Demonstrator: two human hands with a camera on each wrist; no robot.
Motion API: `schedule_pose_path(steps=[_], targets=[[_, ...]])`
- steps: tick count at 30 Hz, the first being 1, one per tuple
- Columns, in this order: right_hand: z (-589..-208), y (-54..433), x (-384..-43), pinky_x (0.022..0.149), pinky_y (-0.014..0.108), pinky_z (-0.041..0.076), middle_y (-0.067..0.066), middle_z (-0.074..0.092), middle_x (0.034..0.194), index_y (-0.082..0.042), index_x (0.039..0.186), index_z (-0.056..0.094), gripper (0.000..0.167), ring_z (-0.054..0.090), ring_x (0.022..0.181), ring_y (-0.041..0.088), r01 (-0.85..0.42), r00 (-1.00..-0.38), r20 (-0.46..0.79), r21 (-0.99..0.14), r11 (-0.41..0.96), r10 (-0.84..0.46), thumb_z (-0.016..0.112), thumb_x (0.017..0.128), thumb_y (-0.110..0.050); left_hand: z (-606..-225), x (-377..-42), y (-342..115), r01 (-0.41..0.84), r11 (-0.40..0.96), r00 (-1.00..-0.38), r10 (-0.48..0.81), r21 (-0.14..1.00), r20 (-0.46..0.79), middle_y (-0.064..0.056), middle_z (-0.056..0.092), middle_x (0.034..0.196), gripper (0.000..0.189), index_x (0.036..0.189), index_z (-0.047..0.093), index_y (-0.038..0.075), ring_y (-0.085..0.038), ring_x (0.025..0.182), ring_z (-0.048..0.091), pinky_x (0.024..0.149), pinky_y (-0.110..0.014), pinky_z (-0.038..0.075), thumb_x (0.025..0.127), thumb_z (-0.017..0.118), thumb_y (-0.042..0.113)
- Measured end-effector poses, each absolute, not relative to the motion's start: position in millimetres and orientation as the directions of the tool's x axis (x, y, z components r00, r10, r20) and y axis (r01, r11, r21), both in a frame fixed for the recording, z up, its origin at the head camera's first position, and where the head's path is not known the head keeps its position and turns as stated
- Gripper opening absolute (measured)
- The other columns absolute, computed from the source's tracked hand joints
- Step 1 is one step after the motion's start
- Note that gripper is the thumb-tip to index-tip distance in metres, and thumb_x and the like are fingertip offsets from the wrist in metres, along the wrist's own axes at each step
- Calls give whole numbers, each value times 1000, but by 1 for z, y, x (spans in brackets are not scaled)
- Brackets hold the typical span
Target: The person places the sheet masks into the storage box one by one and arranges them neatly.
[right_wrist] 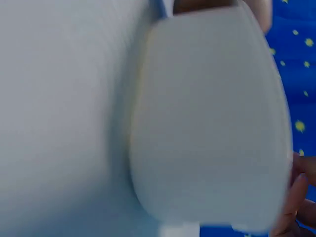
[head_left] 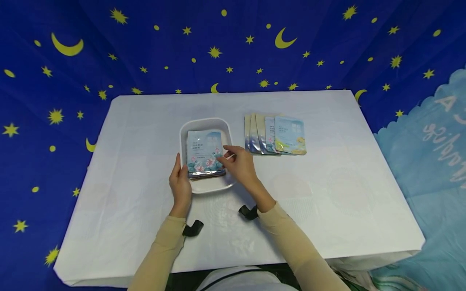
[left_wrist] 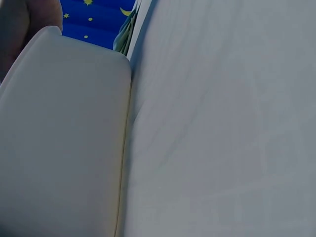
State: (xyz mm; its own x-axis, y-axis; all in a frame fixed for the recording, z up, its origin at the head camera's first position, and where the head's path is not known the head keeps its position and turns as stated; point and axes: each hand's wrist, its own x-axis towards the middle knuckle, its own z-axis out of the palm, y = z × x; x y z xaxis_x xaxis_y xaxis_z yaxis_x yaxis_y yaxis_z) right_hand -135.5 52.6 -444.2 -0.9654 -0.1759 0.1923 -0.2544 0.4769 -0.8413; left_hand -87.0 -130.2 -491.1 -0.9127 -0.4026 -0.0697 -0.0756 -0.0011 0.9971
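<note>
A white plastic tray [head_left: 212, 186] stands on the table, holding a stack of flat face mask packets [head_left: 204, 145]; the top one is pale blue with pink flowers. My left hand [head_left: 180, 186] grips the tray's left side, thumb at the rim and fingers along the outer wall. Over the right rim, my right hand [head_left: 241, 163] reaches to the top packet's right edge, thumb and forefinger slightly apart there. That packet lies flat on the stack. Both wrist views mostly show the tray's outer wall [left_wrist: 69, 133]; fingers [right_wrist: 294, 207] appear beside its rim in the right one.
Right of the tray lies an overlapping row of several similar packets [head_left: 290, 135], the rightmost with a yellow-flower print. A white cloth covers the table [head_left: 327, 194]. Behind it hangs a blue curtain [head_left: 240, 24] with yellow moons and stars.
</note>
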Motion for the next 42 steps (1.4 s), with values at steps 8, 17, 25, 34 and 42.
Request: schedule_pose_path(steps=[8,17,25,34,42], targets=[[-432,106,-149,66,34,60,21,70,98,4,119,67,42,69,74,32,-189,-967,249,-846,499,57,79,82,-13,-491,-87,-132,-69,-3,-914,-400,998,-65,-8,27,160,49,153,30,6,-24,149,23,123,-37,21,105,38,9],[-432,185,-168,83,51,54,24,61,121,-2,137,56,55,69,93,40,94,-948,135,-747,659,288,72,89,-23,-492,-87,-133,-50,-8,-917,-396,999,-49,-9,27,160,49,153,29,4,-25,149,23,123,-38,22,104,38,9],[-441,227,-174,87,58,50,28,52,132,-7,147,43,65,57,111,44,299,-932,-41,-643,705,359,68,92,-30,-494,-86,-132,-42,-26,-914,-403,999,-49,-10,27,160,49,152,30,4,-25,149,24,123,-40,22,104,38,8],[-456,248,-180,96,60,47,30,44,141,-5,149,39,69,50,122,47,424,-905,-221,-534,732,363,64,92,-35,-494,-86,-131,-63,-12,-913,-402,998,-62,-9,27,160,49,153,30,7,-26,149,24,123,-39,22,104,38,9],[-463,253,-183,102,58,43,30,50,139,-1,145,44,70,49,125,46,432,-902,-233,-462,774,364,67,89,-36,-491,-85,-130,-50,-14,-916,-397,999,-52,-10,28,160,48,152,31,6,-25,149,24,123,-39,22,104,38,8]])
